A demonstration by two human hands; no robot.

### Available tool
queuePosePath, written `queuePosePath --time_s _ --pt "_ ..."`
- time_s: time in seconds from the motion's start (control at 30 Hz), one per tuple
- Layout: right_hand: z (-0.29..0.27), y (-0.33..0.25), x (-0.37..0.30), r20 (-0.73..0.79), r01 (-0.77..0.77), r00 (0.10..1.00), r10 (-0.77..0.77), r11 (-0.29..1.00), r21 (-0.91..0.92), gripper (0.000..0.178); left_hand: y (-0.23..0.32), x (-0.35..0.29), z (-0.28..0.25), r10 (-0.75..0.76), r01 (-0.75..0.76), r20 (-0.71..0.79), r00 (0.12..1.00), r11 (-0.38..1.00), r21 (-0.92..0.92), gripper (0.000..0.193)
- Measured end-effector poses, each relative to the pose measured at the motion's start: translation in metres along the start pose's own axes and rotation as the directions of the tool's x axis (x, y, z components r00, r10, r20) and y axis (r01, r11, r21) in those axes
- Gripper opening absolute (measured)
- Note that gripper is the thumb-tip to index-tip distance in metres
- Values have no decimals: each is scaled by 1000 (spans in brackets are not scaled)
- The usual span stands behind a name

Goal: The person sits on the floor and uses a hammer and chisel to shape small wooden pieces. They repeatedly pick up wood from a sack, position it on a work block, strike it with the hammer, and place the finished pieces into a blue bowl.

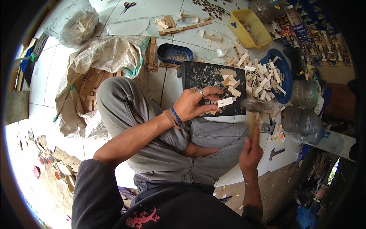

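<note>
My left hand (pixel 192 102) rests over a low black work board (pixel 198 78), its thumb and fingers round a small pale wooden block (pixel 225 102). The block lies on the board near its front edge and shows a dark mark on its face. My right hand (pixel 250 155) is closed round the wooden handle of a hammer (pixel 252 126). The hammer's head is blurred and hangs just right of the board, apart from the block. Several more small wooden pieces (pixel 231 83) lie on the board beyond my left hand, among dark crumbs.
Loose wooden pieces (pixel 263 78) spill from a blue basin (pixel 286 91) at the right. A yellow tub (pixel 238 19), a small blue tray (pixel 167 49) and an open sack of wood (pixel 106 53) stand around. A second hammer (pixel 276 153) and a large plastic bottle (pixel 305 125) lie at the right.
</note>
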State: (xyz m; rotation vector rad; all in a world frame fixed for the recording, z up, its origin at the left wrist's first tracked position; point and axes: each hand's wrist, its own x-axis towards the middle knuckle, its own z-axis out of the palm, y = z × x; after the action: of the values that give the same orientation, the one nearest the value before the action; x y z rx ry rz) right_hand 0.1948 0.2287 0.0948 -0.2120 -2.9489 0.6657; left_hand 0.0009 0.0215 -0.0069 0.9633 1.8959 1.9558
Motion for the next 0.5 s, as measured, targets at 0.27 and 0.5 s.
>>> queuePosePath --time_s 0.27,0.5 --pt "2 7 0 -58 -14 998 14 1000 -2 57 0 0 -1 -48 48 26 999 999 -17 47" --pt "6 9 -3 -4 116 993 -118 986 -117 60 -1 1 0 -9 9 24 1000 1000 6 46"
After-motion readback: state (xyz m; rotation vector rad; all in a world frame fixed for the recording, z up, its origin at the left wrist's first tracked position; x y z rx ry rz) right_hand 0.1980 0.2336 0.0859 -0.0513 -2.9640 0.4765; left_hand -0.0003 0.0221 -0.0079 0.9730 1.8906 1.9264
